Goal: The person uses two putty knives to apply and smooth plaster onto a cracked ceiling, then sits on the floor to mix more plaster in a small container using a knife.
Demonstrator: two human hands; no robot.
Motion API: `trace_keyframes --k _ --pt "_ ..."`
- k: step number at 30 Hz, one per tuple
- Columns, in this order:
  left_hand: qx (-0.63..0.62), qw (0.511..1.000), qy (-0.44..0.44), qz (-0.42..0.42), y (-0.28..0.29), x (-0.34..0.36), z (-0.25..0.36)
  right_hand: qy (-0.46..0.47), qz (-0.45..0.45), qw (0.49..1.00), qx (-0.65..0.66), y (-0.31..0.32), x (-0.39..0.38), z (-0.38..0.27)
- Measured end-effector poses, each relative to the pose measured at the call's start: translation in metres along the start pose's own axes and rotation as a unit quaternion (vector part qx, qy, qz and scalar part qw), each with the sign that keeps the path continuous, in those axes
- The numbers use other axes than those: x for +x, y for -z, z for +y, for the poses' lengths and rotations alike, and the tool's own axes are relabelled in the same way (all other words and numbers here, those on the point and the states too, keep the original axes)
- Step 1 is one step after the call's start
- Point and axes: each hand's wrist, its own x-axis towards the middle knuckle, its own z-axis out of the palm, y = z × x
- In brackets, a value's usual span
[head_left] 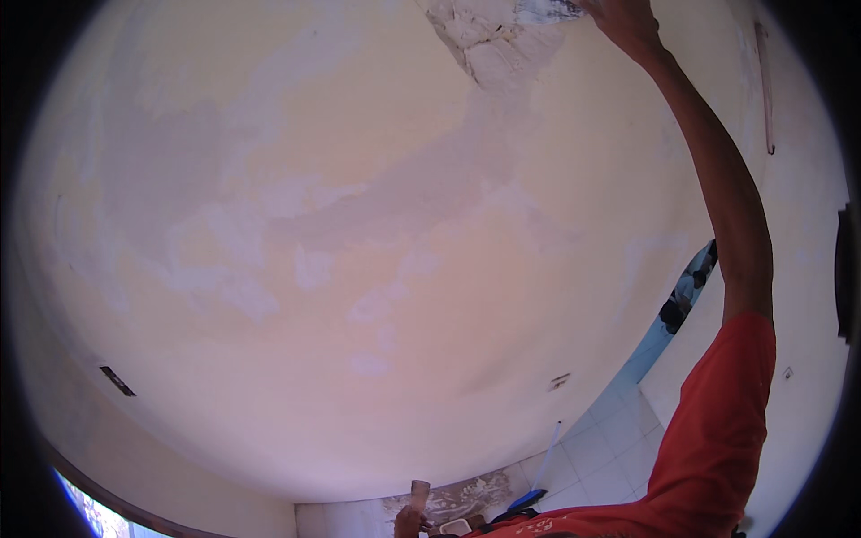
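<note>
Right hand (625, 20): raised high at the far top edge, arm stretched up along the right; it presses a putty knife (549, 11) against the wall; fingers closed around the handle, though the edge of the view cuts most of them off.
Putty knife: a flat grey blade, only partly in view, lying on the rough patch (489, 40) at the top.
Rough patch: broken, chalky white plaster with cracked, jagged edges, just left of the right hand.
Wall (359, 224): cream paint, mottled with smoother pale grey and white filler smears spreading down the middle.
Left hand (409, 522): low at the near bottom edge, fingers wrapped around a small upright brownish object (420, 490), perhaps a tool handle; too small to tell.
Sleeve (717, 430): red cloth, on the right arm, fills the near right.
Floor (610, 448): pale square tiles, at the lower right.
Broom (538, 475): thin light stick with a blue head, leaning on the floor near the wall.
Wall fittings: a small dark slot (117, 381) at the left, a small plate (558, 382) at the right.
</note>
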Motion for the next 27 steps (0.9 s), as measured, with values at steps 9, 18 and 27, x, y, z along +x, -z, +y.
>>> trace_keyframes --k 9,18,27 --pt "0.011 1.0 -0.001 0.001 -0.002 -0.001 0.0 -0.086 0.071 0.984 0.135 0.015 -0.008 0.061" --pt "0.016 1.0 -0.006 -0.001 -0.004 -0.002 -0.001 -0.043 -0.018 0.988 0.146 0.056 0.019 -0.055" --pt "0.027 1.0 -0.003 0.011 0.002 -0.012 -0.004 -0.099 -0.07 0.981 0.15 0.048 0.016 -0.089"
